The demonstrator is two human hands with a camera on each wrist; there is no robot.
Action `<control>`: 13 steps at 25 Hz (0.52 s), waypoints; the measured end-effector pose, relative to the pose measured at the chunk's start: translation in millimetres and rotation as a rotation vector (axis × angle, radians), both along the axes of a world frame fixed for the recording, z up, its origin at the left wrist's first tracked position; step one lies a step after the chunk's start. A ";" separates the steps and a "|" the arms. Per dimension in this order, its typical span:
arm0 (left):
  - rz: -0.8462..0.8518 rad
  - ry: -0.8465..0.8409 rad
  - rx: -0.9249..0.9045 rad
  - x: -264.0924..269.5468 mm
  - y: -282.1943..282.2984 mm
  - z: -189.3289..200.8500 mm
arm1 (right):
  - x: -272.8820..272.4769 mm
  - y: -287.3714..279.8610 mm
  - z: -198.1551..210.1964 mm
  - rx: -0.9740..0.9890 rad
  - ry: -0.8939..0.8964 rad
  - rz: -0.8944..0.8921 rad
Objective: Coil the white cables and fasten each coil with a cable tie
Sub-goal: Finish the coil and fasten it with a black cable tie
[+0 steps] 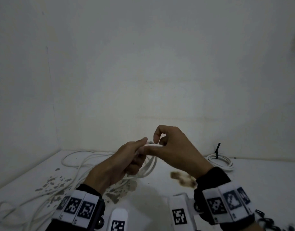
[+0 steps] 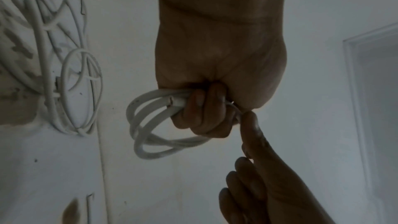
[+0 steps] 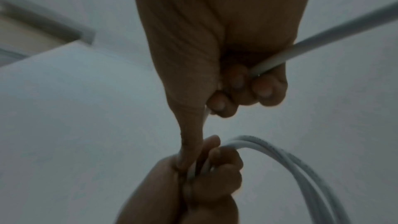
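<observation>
My left hand [image 1: 140, 152] is raised over the table and grips a small coil of white cable [image 1: 150, 165]; the left wrist view shows several loops [image 2: 150, 125] hanging from its curled fingers [image 2: 204, 108]. My right hand [image 1: 158, 140] sits right against it, thumb stretched to the left hand. In the right wrist view its fingers [image 3: 237, 88] curl round a free strand of the same cable [image 3: 301, 52] that runs off to the upper right. A finished coil [image 1: 221, 161] with a black cable tie [image 1: 217, 150] lies at the back right.
Loose white cables [image 1: 76, 164] sprawl over the left half of the white table [image 1: 260, 180], also seen in the left wrist view [image 2: 75, 74]. A brown stain [image 1: 181, 178] and grey chipped patches [image 1: 55, 182] mark the surface. White walls close in behind and on the left.
</observation>
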State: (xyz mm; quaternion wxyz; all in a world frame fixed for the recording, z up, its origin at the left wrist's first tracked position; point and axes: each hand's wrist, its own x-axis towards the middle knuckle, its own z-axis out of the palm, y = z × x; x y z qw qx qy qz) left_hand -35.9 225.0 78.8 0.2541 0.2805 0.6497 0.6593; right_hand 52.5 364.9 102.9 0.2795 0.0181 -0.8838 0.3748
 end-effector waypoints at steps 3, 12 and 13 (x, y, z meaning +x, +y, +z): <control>0.017 0.051 -0.036 -0.9 -2.4 0.9 | 5.8 20.8 6.8 -0.018 -0.095 0.112; 0.075 -0.179 0.322 -16.9 -16.4 7.0 | 13.5 55.2 1.5 0.143 -0.162 -0.025; 0.081 -0.197 0.356 -20.6 -21.2 9.5 | 14.2 53.6 -0.1 0.064 -0.171 0.018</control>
